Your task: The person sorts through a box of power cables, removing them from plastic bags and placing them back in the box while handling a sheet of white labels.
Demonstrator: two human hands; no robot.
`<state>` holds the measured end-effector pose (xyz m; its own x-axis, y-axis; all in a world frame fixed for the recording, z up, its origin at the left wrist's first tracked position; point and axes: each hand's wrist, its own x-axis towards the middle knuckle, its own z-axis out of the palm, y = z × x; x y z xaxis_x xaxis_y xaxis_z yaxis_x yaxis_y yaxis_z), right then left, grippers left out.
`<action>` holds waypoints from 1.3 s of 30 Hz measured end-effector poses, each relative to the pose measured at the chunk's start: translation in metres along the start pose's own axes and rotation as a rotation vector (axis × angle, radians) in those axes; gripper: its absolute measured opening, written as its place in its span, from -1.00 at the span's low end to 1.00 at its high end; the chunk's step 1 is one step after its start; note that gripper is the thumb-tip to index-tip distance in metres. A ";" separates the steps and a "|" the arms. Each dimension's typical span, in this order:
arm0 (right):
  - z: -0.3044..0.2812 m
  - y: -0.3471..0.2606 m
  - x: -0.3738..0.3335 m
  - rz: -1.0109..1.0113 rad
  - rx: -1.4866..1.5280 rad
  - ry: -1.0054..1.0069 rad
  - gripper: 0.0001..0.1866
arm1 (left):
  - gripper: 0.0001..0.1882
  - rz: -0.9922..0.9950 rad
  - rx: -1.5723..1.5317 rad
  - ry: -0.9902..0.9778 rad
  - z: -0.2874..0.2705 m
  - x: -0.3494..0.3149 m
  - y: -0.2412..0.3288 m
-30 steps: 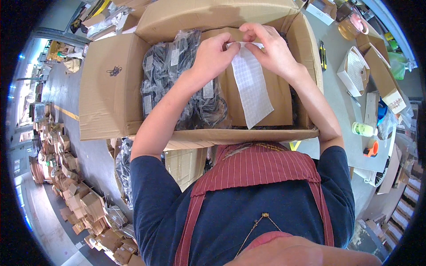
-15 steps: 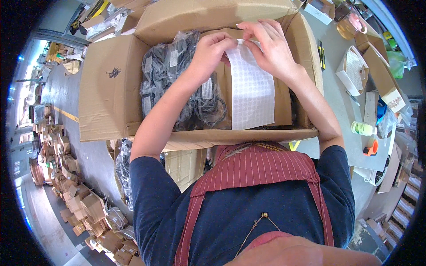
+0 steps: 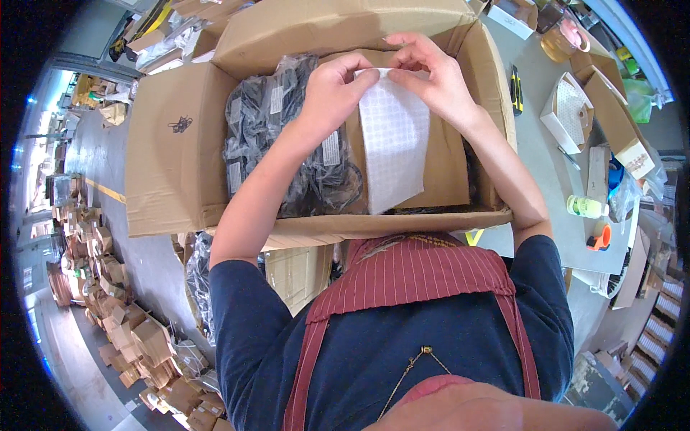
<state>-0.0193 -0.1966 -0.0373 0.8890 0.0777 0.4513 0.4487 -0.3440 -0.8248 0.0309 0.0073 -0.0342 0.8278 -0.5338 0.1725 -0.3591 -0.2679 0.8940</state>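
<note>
A white sheet of small round stickers (image 3: 394, 144) hangs from my two hands above the open cardboard box (image 3: 359, 223). Its upper left corner is pinched between the thumb and fingers of my left hand (image 3: 336, 87). My right hand (image 3: 433, 77) pinches the top edge a little further right; whether a loose sticker is between those fingertips is too small to tell. Below, in the left part of the box, lie several dark items in clear plastic bags (image 3: 277, 136) with white labels. A flat brown cardboard piece (image 3: 447, 169) covers the right part, behind the sheet.
On the grey table (image 3: 535, 183) to the right are a yellow and black box cutter (image 3: 516, 92), a white open box (image 3: 569, 113), a green-labelled bottle (image 3: 586, 207) and an orange tape-like roll (image 3: 599, 236). Piled cartons (image 3: 147, 334) stand on the floor at left.
The sheet has shifted a little left, and its lower end now hangs tilted and folded. Both hands still pinch its top edge; my left hand has moved slightly left.
</note>
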 end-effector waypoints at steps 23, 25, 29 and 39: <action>-0.005 -0.004 0.000 -0.016 0.003 -0.037 -0.55 | -0.84 -0.151 -0.102 -0.004 -0.001 0.005 -0.005; -0.005 -0.006 0.000 -0.027 -0.012 -0.034 -0.55 | -0.83 -0.187 -0.170 -0.031 -0.003 0.006 -0.001; -0.002 -0.003 0.000 -0.096 -0.062 -0.002 -0.56 | -0.83 -0.300 -0.343 -0.067 -0.007 0.007 0.003; -0.003 -0.006 0.001 -0.349 -0.439 -0.023 -0.53 | -0.84 -0.323 -0.439 -0.071 -0.009 0.006 -0.003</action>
<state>-0.0213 -0.1972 -0.0305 0.6983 0.2755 0.6606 0.6413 -0.6509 -0.4063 0.0412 0.0123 -0.0320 0.8296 -0.5367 -0.1539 0.1343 -0.0757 0.9880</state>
